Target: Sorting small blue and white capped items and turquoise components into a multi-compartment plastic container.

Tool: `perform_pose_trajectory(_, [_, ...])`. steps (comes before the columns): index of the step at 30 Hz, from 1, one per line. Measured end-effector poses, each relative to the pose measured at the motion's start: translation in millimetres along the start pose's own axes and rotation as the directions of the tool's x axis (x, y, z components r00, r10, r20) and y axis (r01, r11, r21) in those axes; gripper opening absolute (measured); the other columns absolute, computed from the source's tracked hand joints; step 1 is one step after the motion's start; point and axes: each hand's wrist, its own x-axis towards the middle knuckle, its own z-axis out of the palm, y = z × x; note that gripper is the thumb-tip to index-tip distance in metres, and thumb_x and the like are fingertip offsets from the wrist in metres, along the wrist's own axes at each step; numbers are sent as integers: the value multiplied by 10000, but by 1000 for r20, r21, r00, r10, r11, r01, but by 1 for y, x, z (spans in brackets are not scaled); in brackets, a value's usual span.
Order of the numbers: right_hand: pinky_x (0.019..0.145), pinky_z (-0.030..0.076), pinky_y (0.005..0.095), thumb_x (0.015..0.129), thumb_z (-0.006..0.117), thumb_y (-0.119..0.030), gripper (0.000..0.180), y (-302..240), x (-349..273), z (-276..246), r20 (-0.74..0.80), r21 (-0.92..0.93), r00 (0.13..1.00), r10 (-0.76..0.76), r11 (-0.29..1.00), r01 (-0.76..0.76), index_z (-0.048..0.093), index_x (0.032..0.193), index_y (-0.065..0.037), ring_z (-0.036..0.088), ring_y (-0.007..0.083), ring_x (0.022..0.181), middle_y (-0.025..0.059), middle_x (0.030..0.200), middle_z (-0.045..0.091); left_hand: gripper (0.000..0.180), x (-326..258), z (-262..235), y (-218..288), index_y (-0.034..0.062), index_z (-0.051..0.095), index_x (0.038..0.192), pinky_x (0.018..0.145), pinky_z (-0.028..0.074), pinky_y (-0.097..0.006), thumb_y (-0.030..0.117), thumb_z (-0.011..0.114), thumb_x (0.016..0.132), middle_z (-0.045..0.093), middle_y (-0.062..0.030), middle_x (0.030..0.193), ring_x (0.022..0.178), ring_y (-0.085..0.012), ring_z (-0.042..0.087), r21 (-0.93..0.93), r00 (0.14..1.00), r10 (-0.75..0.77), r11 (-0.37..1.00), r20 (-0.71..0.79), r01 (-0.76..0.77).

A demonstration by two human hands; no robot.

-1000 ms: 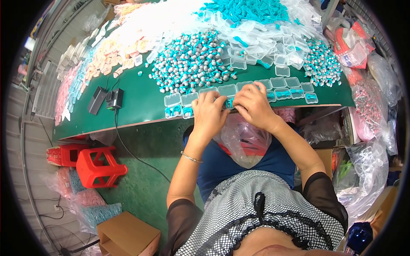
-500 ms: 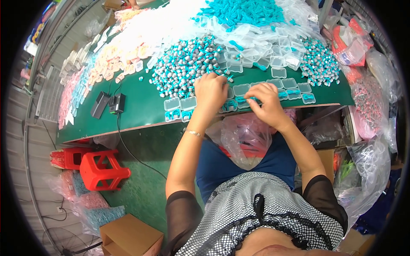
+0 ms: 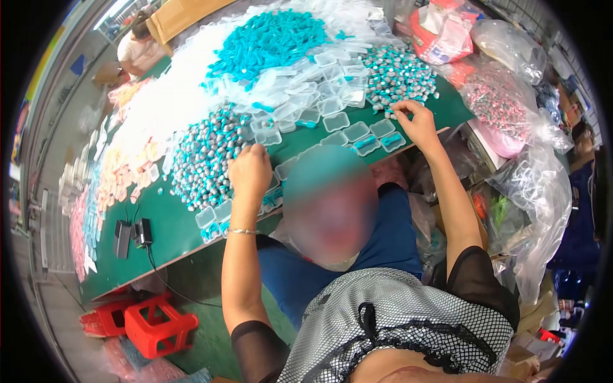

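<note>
On the green counter (image 3: 191, 239), the left hand (image 3: 250, 171) is dipping curled fingers into the near bead pile (image 3: 211, 159), grip hidden, while the right hand (image 3: 418, 122) is pinching together at the far pile (image 3: 396, 73), with open boxes (image 3: 357, 131) between for filling.

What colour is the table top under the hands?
Dark green table top, clearest in the head view.

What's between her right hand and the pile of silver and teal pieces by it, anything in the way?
Nothing visible. The right hand already rests at the near edge of the right pile, fingertips on the pieces. The clear boxes lie nearer her, beside the hand, not between it and the pile.
</note>
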Motion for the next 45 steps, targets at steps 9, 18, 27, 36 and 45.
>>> perform_pose_trajectory(9, [740,418,412,747,683,-124,105,18,13,21,199,-501,948,-249,805,317,673,851,-117,612,238,821,32,809,620,127,-12,-19,-4,1,633,966,559,446,-219,89,574,896,632,-32,762,637,-77,567,-823,925,-305,448,227,349])
perform_pose_trajectory(18, [758,432,418,778,635,-105,57,-3,25,31,291,-601,892,-345,660,451,651,833,-105,623,238,843,29,831,613,217,-37,-41,-10,-49,608,1079,699,564,-277,46,604,884,677,-149,935,806,-198,678,-895,844,-322,-277,428,349])
perform_pose_trajectory(27, [725,489,269,808,670,-54,123,-83,-29,58,495,317,865,-81,944,-94,692,920,-8,612,122,781,56,861,670,156,-66,-31,25,17,668,974,679,513,-284,40,695,822,688,-65,907,798,-155,659,-763,976,-188,615,106,201])
perform_pose_trajectory(36, [788,406,366,784,677,-82,85,-125,-57,104,535,117,808,-248,968,220,678,868,-96,609,211,731,51,776,654,104,-68,-23,35,153,695,793,786,350,-407,158,753,707,651,9,831,864,-199,590,-363,996,3,931,-89,-35])
perform_pose_trajectory(45, [873,324,420,732,718,-126,112,-118,-65,116,439,-65,773,-458,842,536,671,833,-146,536,197,916,-8,891,564,119,-69,-19,38,146,690,793,777,350,-385,120,751,694,626,33,862,865,-195,564,-267,989,99,956,-107,-125])
